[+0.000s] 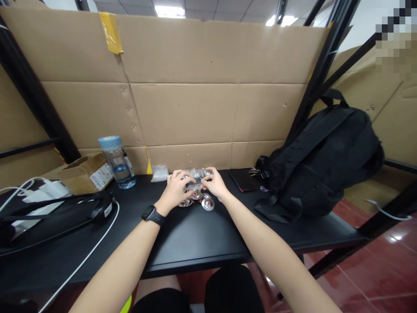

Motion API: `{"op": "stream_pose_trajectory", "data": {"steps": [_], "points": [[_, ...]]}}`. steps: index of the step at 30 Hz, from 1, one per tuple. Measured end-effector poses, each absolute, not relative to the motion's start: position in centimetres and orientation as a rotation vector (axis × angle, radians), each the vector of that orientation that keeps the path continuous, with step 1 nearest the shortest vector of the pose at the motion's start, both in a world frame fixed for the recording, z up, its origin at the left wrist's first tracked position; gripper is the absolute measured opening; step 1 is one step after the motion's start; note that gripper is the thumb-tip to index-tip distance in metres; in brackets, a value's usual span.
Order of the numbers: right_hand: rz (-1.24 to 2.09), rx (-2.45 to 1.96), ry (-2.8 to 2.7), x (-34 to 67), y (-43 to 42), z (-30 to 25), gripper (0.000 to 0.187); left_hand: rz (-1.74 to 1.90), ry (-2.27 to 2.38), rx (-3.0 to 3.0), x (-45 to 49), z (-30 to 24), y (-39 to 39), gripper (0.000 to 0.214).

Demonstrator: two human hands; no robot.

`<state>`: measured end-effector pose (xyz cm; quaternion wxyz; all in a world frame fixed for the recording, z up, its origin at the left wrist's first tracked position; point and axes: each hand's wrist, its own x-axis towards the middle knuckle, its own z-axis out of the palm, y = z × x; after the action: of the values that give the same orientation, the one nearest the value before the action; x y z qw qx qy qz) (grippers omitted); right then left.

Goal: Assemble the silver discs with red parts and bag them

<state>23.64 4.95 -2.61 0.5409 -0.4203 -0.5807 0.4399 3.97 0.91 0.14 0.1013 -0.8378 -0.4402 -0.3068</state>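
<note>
Both my hands reach to the back middle of the black table and hold a clear plastic piece (196, 174) between them. My left hand (177, 188), with a dark watch on its wrist, has its fingers curled around the left side. On the right side, my right hand (214, 182) pinches the piece between thumb and fingers. Just below lie several shiny round metal discs with red centres, one of them a disc (207, 203) at the right. Part of the discs is hidden by my left hand. The exact kind of the clear piece is too small to make out.
Left of my hands stand a water bottle (117, 163) with a blue lid, an opened cardboard box (86, 174) and a black case (65, 217) with a white cable. A dark notebook (243, 180), keys (253, 171) and a black backpack (329, 161) are at the right. Cardboard (182, 113) walls the back.
</note>
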Motion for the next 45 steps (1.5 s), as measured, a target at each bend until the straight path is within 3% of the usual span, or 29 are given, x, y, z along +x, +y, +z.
{"op": "stream_pose_trajectory", "data": {"steps": [5, 14, 20, 26, 35, 45], "points": [[1.079, -0.957, -1.411, 23.3, 4.7, -2.6, 0.056, -0.904, -1.335, -2.586, 4.0, -0.6, 1.9, 0.015], [0.67, -1.287, -1.548, 25.4, 6.3, -2.9, 0.039, -1.038, -1.849, -1.949, -1.8, 0.7, 3.4, 0.025], [0.355, -1.546, -1.858, 25.9, 6.8, -3.4, 0.035, -0.697, -2.133, -1.996, -5.2, -2.2, 6.0, 0.035], [0.305, -1.651, -2.051, 26.2, 7.1, -3.9, 0.038, -0.521, -2.211, -2.077, -5.2, -4.1, 7.5, 0.039], [0.295, -1.688, -2.176, 26.2, 7.4, -4.4, 0.046, -0.6, -2.233, -2.048, -4.6, -3.6, 6.6, 0.043], [0.118, -1.739, -2.078, 26.7, 7.1, -2.9, 0.038, -0.899, -2.329, -1.831, -2.8, -2.8, 5.8, 0.061]]}}
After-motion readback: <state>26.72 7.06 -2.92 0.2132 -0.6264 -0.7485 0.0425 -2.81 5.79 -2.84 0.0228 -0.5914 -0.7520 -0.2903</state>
